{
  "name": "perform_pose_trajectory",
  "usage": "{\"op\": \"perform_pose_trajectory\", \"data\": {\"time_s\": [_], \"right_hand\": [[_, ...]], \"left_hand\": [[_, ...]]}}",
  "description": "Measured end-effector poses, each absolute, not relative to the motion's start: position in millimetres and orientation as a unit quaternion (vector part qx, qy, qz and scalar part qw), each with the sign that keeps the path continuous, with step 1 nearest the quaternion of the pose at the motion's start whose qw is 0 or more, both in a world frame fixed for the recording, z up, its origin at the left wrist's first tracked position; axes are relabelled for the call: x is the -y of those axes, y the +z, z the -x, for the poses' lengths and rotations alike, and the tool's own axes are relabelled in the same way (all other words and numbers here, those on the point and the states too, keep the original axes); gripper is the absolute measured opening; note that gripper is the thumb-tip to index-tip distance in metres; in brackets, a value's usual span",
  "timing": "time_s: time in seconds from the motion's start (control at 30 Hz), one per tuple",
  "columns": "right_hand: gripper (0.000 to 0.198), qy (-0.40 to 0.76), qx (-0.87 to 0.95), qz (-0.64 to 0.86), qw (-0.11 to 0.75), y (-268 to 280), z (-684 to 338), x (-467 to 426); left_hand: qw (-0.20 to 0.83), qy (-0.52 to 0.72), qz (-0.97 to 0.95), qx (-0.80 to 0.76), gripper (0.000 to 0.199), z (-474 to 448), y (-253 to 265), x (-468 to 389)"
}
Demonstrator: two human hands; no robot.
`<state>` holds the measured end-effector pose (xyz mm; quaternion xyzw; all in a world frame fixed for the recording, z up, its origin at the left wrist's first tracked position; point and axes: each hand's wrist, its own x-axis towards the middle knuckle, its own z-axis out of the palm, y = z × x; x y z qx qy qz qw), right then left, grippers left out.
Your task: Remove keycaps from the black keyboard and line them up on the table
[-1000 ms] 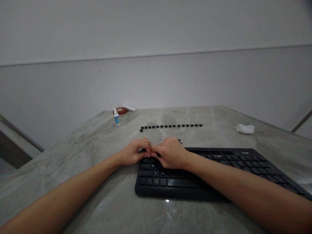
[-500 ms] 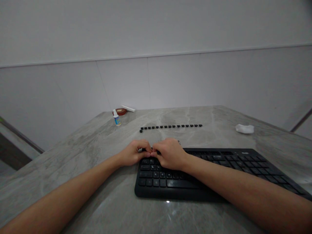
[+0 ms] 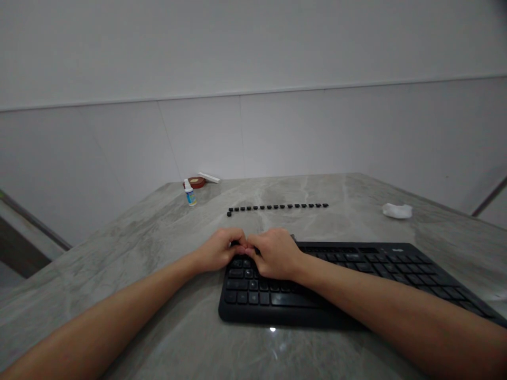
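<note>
A black keyboard (image 3: 301,314) lies in front of me on the grey marbled table. Over its upper left corner, my left hand (image 3: 222,249) and my right hand (image 3: 275,253) meet fingertip to fingertip. Both are closed in a pinch. Whatever lies between the fingertips is hidden or too small to make out. Several key positions at the left of the keyboard show pale spots instead of plain caps. Beyond the hands stands a row of small black keycaps (image 3: 276,207), with a single keycap (image 3: 229,214) just below its left end.
At the back left stands a small white spray bottle (image 3: 190,196) with a blue and yellow label. Behind it are a reddish-brown object (image 3: 197,182) and a white strip (image 3: 209,178). A crumpled white tissue (image 3: 397,211) lies at the right. A wall closes off the far side.
The hands stay together over the keyboard's upper left corner, with only a slight shift of the fingers. The keycap row and the other things have not moved.
</note>
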<state>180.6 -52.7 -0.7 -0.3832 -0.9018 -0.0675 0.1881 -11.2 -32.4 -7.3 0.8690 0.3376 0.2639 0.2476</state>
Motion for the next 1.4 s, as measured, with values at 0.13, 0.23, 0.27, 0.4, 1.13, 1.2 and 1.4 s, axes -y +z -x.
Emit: {"op": "perform_pose_trajectory", "data": {"time_s": [0.13,0.23,0.27,0.4,1.13,1.2,1.4], "right_hand": [[0.024,-0.075,0.898,0.390,0.189,0.0,-179.2,55.1],[0.024,-0.076,0.898,0.391,0.187,0.3,-178.3,56.0],[0.025,-0.076,0.898,0.390,0.188,0.3,-178.2,56.0],[0.025,-0.078,0.898,0.388,0.191,0.5,-178.8,55.8],[0.026,-0.082,0.880,0.429,0.185,-0.2,-175.9,58.0],[0.026,-0.083,0.880,0.431,0.181,0.1,-175.4,58.8],[0.028,-0.087,0.881,0.432,0.172,1.8,-174.7,61.1]], "left_hand": [[0.229,0.265,-0.875,-0.334,0.015,12.1,-9.6,30.9],[0.234,0.270,-0.876,-0.325,0.014,13.2,-9.5,30.1],[0.239,0.271,-0.876,-0.319,0.014,13.6,-8.8,30.1],[0.261,0.268,-0.879,-0.295,0.016,14.8,-4.9,31.4],[0.471,0.264,-0.777,-0.323,0.010,12.4,-6.5,27.2],[0.464,0.275,-0.778,-0.324,0.011,13.0,-7.9,27.0],[0.441,0.272,-0.789,-0.331,0.012,13.1,-7.7,27.6]]}}
